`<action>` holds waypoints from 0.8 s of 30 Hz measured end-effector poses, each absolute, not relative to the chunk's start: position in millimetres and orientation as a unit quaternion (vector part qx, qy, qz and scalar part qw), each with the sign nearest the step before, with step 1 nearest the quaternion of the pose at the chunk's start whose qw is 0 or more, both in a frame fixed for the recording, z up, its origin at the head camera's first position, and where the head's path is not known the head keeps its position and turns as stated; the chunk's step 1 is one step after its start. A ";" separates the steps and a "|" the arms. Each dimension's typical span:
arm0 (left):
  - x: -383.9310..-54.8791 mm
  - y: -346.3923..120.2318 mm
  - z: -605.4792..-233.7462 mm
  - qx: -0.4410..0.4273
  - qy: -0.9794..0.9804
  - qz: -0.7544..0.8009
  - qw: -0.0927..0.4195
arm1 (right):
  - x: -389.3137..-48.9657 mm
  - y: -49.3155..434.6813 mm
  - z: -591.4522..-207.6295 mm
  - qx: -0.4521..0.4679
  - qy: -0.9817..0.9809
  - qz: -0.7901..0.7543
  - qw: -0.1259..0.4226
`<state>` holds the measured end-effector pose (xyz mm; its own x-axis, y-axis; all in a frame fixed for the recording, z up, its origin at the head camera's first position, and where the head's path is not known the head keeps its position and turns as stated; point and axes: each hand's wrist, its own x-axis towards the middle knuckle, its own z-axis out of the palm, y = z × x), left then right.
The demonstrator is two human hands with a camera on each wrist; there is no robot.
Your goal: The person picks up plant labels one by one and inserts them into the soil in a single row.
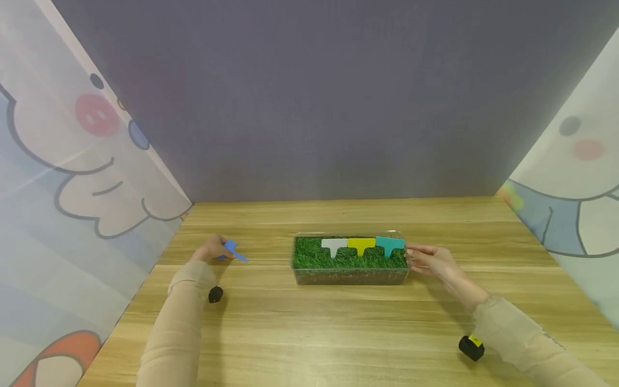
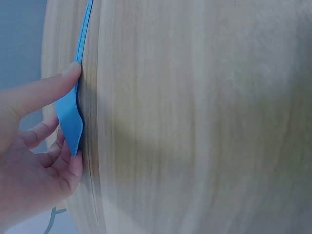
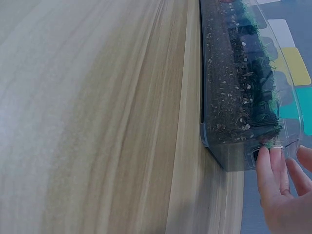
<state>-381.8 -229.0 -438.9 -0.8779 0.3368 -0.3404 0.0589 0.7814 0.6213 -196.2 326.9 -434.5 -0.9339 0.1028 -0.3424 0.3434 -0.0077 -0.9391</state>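
Note:
In the head view, a clear planter box (image 1: 350, 278) of dark soil topped with green grass stands on the table. A white plant label (image 1: 335, 243), a yellow one (image 1: 361, 244) and a teal one (image 1: 390, 243) stand side by side in the grass. My left hand (image 1: 211, 249) is left of the box, low over the table. It pinches a blue T-shaped plant label (image 2: 70, 119) between thumb and fingers, the narrow stem pointing away from the palm. At the box's right end, my right hand (image 3: 285, 190) holds the wall by the rim, fingertips against the clear plastic.
The wood-grain table (image 1: 309, 333) meets a grey back panel (image 1: 338, 107). Cartoon-printed sheets (image 1: 53, 177) hang at both sides. Black wrist devices hang under the left sleeve (image 1: 174, 328) and the right sleeve (image 1: 522, 336).

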 end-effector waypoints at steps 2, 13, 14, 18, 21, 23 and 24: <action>-384.8 -233.9 -444.5 0.118 0.911 0.327 0.224 | -195.8 326.9 -434.4 0.158 0.700 -0.691 0.088; -357.6 -224.7 -415.9 0.068 0.907 0.369 0.190 | -198.5 329.4 -439.7 0.164 0.702 -0.688 0.086; -356.2 -224.5 -414.0 0.063 0.906 0.373 0.188 | -198.8 329.5 -440.0 0.169 0.701 -0.688 0.084; -357.5 -226.6 -411.0 0.072 0.893 0.400 0.191 | -198.2 329.5 -439.2 0.163 0.701 -0.690 0.083; -358.7 -227.0 -408.2 0.083 0.882 0.419 0.198 | -197.6 328.9 -438.2 0.164 0.699 -0.691 0.082; -358.8 -226.6 -405.6 0.081 0.878 0.427 0.200 | -197.6 329.0 -438.2 0.164 0.698 -0.692 0.082; -358.5 -226.3 -403.9 0.081 0.876 0.429 0.204 | -197.7 329.3 -438.4 0.165 0.699 -0.691 0.083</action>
